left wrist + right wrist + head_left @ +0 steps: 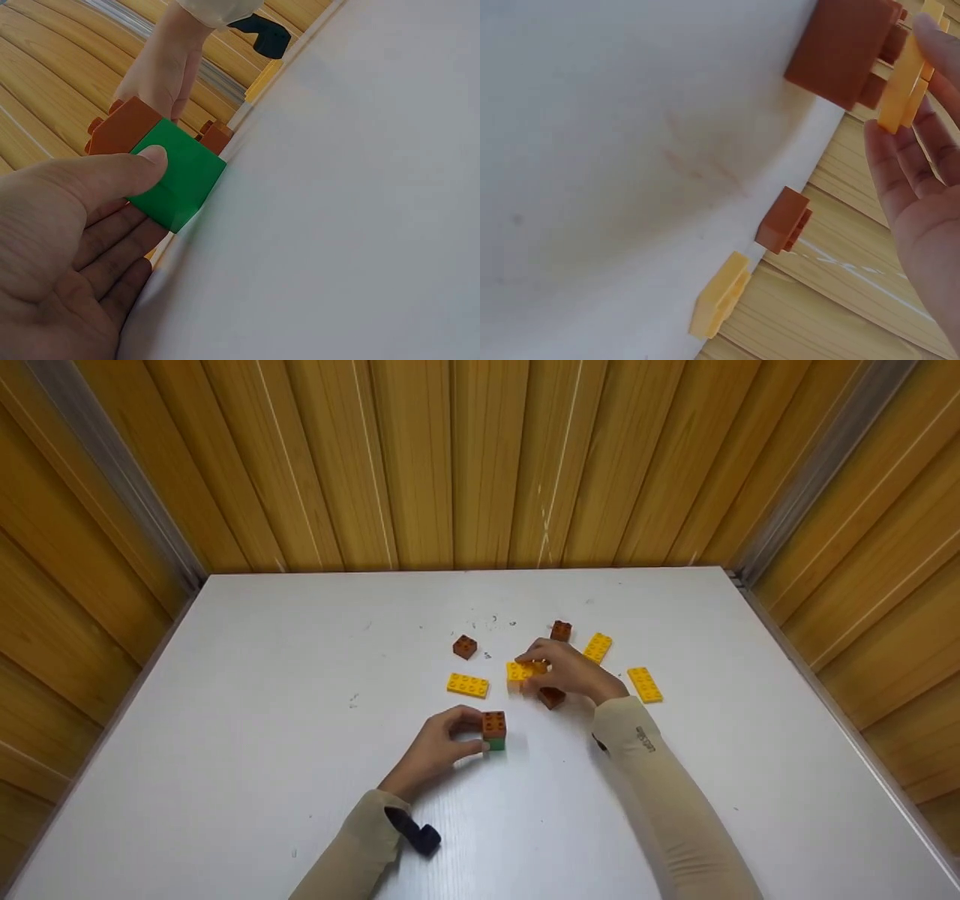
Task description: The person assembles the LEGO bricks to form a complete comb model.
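Left hand (439,742) pinches studded brown-on-green block stack (493,730); right hand (568,668) pinches glossy, studded yellow piece (518,672).

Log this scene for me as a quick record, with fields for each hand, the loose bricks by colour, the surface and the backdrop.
Left hand: holds a two-brick stack, brown over green
Right hand: pinches a yellow brick by the near brown brick, whose studs show; contact unclear
Other yellow: left yellow brick, far yellow brick, right yellow brick
Other brown: left brown brick, far brown brick
Surface: white table
Backdrop: wood-look panels
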`<state>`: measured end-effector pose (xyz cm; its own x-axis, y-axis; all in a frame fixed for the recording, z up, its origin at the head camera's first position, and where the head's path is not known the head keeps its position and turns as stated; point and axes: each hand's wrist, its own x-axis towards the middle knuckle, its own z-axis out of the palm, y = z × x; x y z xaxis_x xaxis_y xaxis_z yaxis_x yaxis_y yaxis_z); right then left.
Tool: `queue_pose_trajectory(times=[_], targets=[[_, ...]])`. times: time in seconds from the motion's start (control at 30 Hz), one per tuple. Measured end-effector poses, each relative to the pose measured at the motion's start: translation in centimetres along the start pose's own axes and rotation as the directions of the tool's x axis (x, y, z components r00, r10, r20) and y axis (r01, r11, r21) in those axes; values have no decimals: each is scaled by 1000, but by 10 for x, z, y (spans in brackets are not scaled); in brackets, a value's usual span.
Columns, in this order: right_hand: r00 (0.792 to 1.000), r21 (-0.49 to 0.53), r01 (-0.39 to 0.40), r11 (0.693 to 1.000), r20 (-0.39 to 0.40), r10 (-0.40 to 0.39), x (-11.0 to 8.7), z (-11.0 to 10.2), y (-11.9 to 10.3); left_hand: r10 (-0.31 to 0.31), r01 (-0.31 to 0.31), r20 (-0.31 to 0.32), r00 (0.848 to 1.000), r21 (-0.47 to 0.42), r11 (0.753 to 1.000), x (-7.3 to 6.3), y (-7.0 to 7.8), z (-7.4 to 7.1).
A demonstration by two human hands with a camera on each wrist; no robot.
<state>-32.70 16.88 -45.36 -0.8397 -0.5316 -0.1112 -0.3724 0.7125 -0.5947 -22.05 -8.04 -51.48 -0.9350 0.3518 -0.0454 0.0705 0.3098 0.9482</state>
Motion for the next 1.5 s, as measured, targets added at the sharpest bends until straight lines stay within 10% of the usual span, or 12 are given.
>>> queue_pose_trajectory(times=[1.5], targets=[[949, 36, 295, 955, 104, -298, -33, 1, -39, 16, -16, -9, 1000, 6, 1000, 1, 0, 1]])
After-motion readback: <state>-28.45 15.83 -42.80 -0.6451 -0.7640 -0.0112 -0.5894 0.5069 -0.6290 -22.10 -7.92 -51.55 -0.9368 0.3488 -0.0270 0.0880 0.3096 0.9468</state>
